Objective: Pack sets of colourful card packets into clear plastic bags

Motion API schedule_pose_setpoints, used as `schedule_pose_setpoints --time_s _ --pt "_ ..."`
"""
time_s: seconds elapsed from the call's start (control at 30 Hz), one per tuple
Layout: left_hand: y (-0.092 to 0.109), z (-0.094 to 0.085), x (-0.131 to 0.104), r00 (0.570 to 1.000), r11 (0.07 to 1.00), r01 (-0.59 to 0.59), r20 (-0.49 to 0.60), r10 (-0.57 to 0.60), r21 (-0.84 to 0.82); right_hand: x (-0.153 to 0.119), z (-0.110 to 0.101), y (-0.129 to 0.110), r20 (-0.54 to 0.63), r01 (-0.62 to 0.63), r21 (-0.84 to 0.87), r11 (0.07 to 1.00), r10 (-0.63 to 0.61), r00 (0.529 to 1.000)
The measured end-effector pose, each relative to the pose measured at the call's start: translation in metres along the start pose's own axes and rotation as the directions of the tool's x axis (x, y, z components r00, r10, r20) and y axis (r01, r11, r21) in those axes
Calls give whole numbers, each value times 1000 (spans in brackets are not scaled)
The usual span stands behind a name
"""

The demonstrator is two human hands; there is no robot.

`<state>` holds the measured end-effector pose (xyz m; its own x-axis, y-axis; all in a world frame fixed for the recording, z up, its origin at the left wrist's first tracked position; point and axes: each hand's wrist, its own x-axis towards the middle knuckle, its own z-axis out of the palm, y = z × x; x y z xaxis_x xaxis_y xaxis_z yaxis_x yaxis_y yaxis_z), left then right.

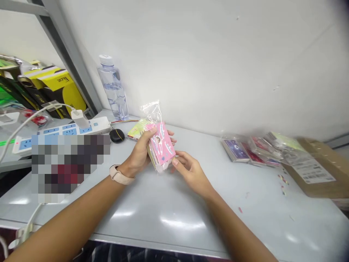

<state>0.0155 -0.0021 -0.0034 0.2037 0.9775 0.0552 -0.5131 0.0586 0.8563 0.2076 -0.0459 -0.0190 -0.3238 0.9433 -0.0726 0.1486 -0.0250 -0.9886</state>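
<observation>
A pink-topped stack of small booklets or cards (163, 145) in a clear plastic bag is held above the table. My left hand (139, 151) grips it from the left, thumb on the pink front and fingers behind. The bag's loose clear end (153, 111) sticks up past the stack. My right hand (191, 171) pinches the lower right corner of the bagged stack between thumb and fingers. Just behind my left hand lies another bagged stack with a yellow-green cover (135, 130), partly hidden.
A water bottle (114, 91) stands against the wall, near a round black case (117, 135) and a power strip (100, 125). On the right, several bagged stacks (236, 150) lie beside and on a cardboard box (316, 185). Small scraps (240, 210) dot the table (191, 233).
</observation>
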Motion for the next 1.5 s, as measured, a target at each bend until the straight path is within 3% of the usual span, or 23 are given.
schedule_pose_setpoints --time_s 0.13,0.27,0.43,0.53,0.67,0.8,0.9,1.07,1.27,1.4,1.5 --pt "0 0 0 999 997 42 2 -42 58 3 -4 -2 35 -17 110 994 13 999" --pt "-1 0 2 997 979 15 -71 -1 201 7 -7 2 -27 -26 163 986 31 999" --pt "-3 -2 4 991 969 13 -131 20 245 10 -12 8 -149 -42 93 995 56 987" --pt "-3 -3 5 990 963 26 -139 12 267 10 -14 8 -179 13 -25 1000 -17 984" --pt "4 -2 2 999 946 -13 36 2 323 9 -15 7 -279 184 -80 980 -199 939" --pt "9 2 -4 962 903 -41 262 -80 428 4 -13 3 -396 354 -109 929 -367 842" --pt "5 4 -7 945 887 -50 308 -106 459 1 -10 -1 -470 381 -115 917 -388 792" --pt "-8 7 -8 981 904 -13 182 -72 428 -3 -5 -10 -515 279 -36 960 -257 818" --pt "-11 12 -10 997 898 4 68 -38 440 -3 -4 -14 -561 206 67 976 -134 817" --pt "-9 13 -13 999 891 -44 14 43 453 -2 -2 -13 -569 227 98 969 -133 812" --pt "-6 14 -16 990 829 -133 35 135 544 -3 -2 -12 -568 272 29 962 -208 796"
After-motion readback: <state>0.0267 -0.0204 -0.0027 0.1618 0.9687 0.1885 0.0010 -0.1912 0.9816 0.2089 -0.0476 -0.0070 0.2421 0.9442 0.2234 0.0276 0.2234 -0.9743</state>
